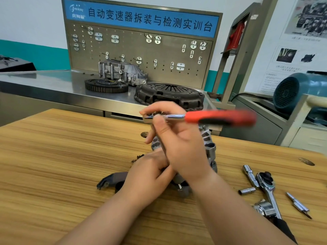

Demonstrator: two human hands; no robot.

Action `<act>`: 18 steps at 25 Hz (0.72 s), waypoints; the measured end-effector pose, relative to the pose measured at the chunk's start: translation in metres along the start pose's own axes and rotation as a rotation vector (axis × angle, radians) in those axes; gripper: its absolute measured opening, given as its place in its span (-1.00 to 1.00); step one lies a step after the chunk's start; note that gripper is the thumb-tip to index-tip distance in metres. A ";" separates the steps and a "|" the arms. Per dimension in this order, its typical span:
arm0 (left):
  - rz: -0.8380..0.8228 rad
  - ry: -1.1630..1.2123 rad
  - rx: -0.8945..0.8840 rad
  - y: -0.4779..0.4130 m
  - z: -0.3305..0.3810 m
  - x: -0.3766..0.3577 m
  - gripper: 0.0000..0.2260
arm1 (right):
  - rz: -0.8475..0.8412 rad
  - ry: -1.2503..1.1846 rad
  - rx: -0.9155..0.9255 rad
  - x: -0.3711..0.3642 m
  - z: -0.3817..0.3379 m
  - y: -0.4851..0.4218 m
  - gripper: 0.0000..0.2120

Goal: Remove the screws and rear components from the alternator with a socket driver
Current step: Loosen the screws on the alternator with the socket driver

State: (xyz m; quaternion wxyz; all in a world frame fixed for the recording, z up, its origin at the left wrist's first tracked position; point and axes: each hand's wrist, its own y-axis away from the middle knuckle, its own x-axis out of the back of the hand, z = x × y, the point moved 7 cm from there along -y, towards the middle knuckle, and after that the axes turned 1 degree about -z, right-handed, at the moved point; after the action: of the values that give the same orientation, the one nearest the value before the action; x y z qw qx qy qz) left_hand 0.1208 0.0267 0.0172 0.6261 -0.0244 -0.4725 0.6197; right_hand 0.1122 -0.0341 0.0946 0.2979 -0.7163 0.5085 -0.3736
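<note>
Alternator sits mid wooden table, mostly hidden by both hands. Left hand grips its near side, fingers curled. Right hand, touching the left, clamps the head of the red-handled ratchet, handle pointing 3 o'clock, blurred. Black cover at 8 o'clock. Spare ratchet and loose socket at 4 o'clock.

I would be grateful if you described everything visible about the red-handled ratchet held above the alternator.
The ratchet has a red grip with a black strip and a polished chrome neck and head. It lies roughly level, with the handle pointing right and motion-blurred. A chrome extension runs from the head down toward the alternator. The right hand grips the head, fingers over it and thumb across. The left hand holds the alternator below; the socket end is hidden.
</note>
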 end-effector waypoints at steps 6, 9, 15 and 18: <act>0.041 -0.079 -0.037 0.000 0.004 0.000 -0.72 | -0.153 -0.552 -0.283 -0.010 0.012 -0.003 -0.84; 0.104 -0.151 0.012 0.002 -0.006 0.002 -0.96 | -0.054 0.214 0.222 -0.007 -0.012 0.003 -0.88; 0.006 -0.061 -0.024 -0.002 -0.001 0.002 -0.75 | -0.099 -0.531 -0.310 -0.011 0.014 0.001 -0.81; 0.023 -0.082 -0.037 -0.001 0.003 0.002 -0.73 | -0.135 -0.660 -0.385 -0.012 0.015 0.000 -0.79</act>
State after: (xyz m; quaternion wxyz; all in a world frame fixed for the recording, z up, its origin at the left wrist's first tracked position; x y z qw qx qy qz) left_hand 0.1191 0.0259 0.0207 0.5986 -0.0162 -0.5088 0.6185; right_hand 0.1224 -0.0217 0.0840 0.2804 -0.8726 0.3979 -0.0393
